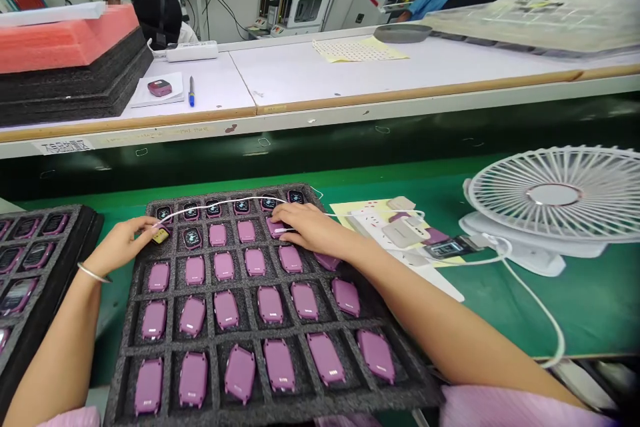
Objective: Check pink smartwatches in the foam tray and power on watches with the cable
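Note:
A black foam tray [210,340] in front of me holds several purple watch bodies [271,303], most lying face down; those in the far row show lit screens [191,211]. My left hand [123,243] rests at the tray's left edge, its fingers pinched on the end of a white cable [220,202] beside a yellowish piece [161,235]. My right hand [307,227] lies over the second row, fingers closed on a purple watch body [275,227] where the cable's other end meets it.
A second foam tray [30,260] of watches sits at the left. To the right lie a white power strip [395,230] on yellow paper and a white desk fan [550,203]. Behind, a raised white bench [325,80] carries stacked foam, a pen and another person.

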A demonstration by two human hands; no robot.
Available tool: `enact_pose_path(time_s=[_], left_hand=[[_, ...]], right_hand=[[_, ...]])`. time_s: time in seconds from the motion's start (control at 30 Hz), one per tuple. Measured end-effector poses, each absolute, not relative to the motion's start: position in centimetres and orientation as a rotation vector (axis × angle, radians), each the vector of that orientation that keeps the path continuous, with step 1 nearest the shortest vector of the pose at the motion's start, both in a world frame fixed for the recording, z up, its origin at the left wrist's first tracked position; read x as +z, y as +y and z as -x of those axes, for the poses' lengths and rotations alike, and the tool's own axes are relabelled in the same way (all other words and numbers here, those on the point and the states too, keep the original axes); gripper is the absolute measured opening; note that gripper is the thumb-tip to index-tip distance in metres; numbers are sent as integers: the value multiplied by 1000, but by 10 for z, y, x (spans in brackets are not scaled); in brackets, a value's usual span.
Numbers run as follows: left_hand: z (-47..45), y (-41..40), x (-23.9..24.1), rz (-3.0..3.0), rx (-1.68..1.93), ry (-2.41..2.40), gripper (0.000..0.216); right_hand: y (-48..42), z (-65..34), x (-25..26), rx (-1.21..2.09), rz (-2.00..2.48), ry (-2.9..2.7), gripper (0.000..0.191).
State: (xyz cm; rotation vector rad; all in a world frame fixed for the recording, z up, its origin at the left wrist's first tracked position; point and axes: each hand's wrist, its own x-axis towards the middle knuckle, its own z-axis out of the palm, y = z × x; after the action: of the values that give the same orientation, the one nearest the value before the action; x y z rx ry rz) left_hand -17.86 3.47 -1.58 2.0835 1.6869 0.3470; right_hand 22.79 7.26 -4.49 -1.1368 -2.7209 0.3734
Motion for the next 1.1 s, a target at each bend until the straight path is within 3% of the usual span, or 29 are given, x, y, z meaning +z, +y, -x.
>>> enact_pose_path(time_s=[0.1,0.2,0.37,0.8,1.1], left_hand=[[179,40,-16,-1991,277,1592,67],[179,44,-17,-1911,234,1538,71],[181,49,-19,-1927,225,1504,63],[185,48,-28,-1834,268,1584,90],[177,49,-30,-1732,403,1602,74]], right_hand=[[80,-227,-40,421,1137,-2750,26],[87,-230,-34,674,1134,-2647,30],[103,-240,-33,1217,1174,-2500,58],[102,-223,-39,831,1392,-2600,43],[95,-220,-43,762,1403,-2580,39]])
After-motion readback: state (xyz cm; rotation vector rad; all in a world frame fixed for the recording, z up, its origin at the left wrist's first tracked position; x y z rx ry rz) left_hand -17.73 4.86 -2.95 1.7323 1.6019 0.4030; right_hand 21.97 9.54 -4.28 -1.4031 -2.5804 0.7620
